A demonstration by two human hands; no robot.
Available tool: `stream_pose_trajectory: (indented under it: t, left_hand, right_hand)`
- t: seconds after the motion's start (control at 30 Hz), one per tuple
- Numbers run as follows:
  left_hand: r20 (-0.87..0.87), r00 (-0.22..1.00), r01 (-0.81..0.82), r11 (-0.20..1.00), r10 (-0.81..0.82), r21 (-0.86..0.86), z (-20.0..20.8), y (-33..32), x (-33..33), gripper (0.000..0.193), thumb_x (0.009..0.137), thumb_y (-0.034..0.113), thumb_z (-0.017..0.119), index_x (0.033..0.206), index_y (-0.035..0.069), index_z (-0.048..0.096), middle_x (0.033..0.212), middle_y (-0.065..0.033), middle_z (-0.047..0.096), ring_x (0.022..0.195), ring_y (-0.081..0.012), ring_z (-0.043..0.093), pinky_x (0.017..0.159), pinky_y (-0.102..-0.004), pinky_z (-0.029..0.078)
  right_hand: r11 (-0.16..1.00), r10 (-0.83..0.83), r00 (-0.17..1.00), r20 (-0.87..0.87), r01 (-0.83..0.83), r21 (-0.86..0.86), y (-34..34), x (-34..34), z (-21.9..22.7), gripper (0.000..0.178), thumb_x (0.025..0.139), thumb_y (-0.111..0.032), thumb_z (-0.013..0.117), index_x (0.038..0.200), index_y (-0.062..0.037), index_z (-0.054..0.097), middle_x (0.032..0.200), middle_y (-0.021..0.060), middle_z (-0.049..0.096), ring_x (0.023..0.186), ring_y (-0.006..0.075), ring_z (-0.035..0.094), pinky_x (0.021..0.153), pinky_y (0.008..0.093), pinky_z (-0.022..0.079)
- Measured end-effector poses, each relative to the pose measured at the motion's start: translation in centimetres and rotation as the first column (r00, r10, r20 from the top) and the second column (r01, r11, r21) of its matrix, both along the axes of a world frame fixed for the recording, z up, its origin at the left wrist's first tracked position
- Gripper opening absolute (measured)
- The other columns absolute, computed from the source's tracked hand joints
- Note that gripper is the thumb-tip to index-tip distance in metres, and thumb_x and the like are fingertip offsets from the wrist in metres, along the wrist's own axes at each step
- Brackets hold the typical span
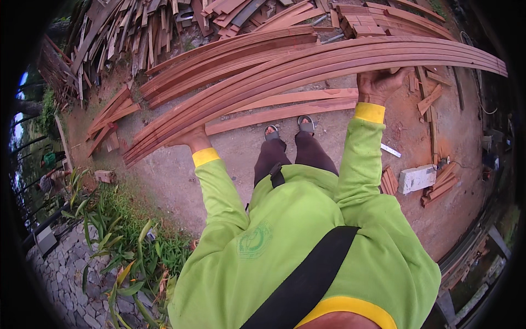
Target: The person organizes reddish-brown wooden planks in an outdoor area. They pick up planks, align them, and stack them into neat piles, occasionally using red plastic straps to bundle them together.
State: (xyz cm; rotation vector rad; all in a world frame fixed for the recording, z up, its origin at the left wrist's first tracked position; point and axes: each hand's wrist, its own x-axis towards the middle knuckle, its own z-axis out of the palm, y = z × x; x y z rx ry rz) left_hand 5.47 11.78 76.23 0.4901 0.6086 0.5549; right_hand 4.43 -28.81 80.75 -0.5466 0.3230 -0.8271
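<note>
I carry a bundle of long reddish wooden strips [307,68] held level in front of me, running from lower left to far right. My left hand [189,137] grips the bundle from beneath near its left end, fingers mostly hidden under the wood. My right hand [381,83] clasps the bundle's near edge toward the right. Both arms wear bright green sleeves with yellow cuffs. My sandalled feet [287,129] stand on bare dirt below the strips.
Loose reddish planks [285,107] lie on the dirt ahead. A heap of scrap timber [126,33] fills the back left. A white block [417,178] and short offcuts [438,186] lie right. Green plants [120,247] and stone paving [60,274] border the left.
</note>
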Motion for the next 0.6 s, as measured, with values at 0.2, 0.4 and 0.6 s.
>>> stream_pose_trajectory:
  t: [0.2,0.4,0.6]
  left_hand:
    - [-0.084,0.976,0.178,0.962,-0.199,-0.205,-5.9,-9.7,4.3,0.096,0.076,0.088,0.021,0.139,0.019,0.044,0.146,-0.0100,0.041,0.131,-0.0347,0.041,0.104,-0.0578,0.038]
    - [-0.228,0.867,0.345,0.865,-0.442,-0.365,-13.8,-18.1,4.1,0.095,0.076,0.088,0.022,0.141,0.021,0.042,0.146,-0.0096,0.040,0.129,-0.0348,0.043,0.104,-0.0560,0.038]
    - [-0.035,0.899,0.359,0.780,-0.437,-0.514,-18.1,-23.6,0.3,0.097,0.075,0.090,0.021,0.144,0.023,0.038,0.145,-0.0133,0.040,0.125,-0.0347,0.045,0.105,-0.0538,0.036]
  right_hand:
    - [0.980,0.105,0.951,0.291,-0.049,-0.195,-7.6,-3.7,8.3,0.091,0.075,-0.080,0.051,0.127,-0.0056,0.055,0.122,0.0259,0.055,0.114,0.0425,0.054,0.107,0.0592,0.036]
    - [0.770,0.324,0.917,0.232,-0.113,-0.628,-17.1,-9.1,17.0,0.131,0.056,-0.100,0.033,0.126,0.0099,0.051,0.120,0.0299,0.053,0.117,0.0425,0.052,0.109,0.0582,0.033]
    - [0.065,-0.546,0.796,0.262,0.352,-0.934,-19.2,-15.5,26.6,0.107,0.070,-0.084,0.026,0.131,0.0023,0.046,0.123,0.0228,0.052,0.118,0.0337,0.050,0.102,0.0488,0.038]
